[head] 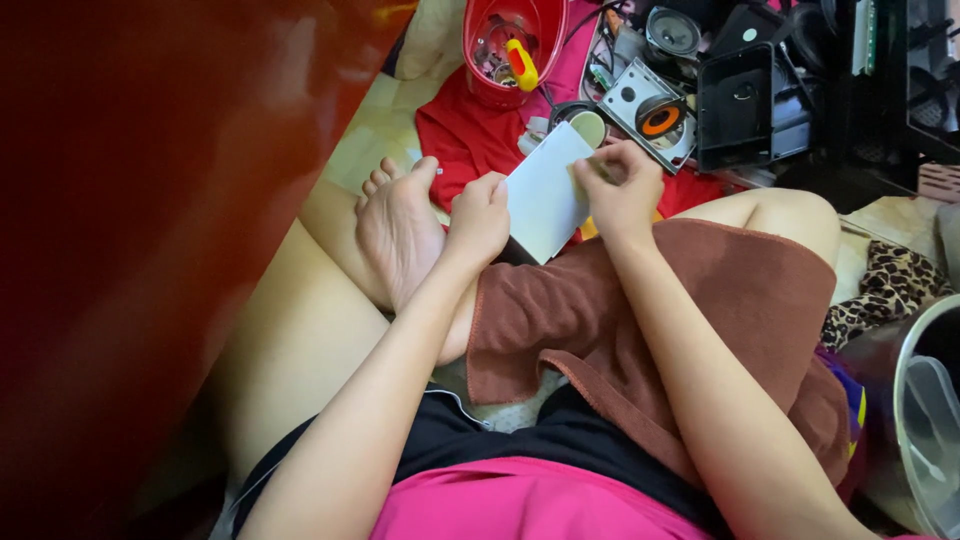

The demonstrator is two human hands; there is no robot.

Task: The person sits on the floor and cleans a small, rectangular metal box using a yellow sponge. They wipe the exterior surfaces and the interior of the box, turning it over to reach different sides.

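Pink shirt nearest | left hand grips white box by its edge above brown towel | right hand pinches top corner | risk: 1 loose pinch may drop box toward red bowl

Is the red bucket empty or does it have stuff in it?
It has stuff in it. The red bucket stands upright with a yellow-handled tool and small metal parts inside.
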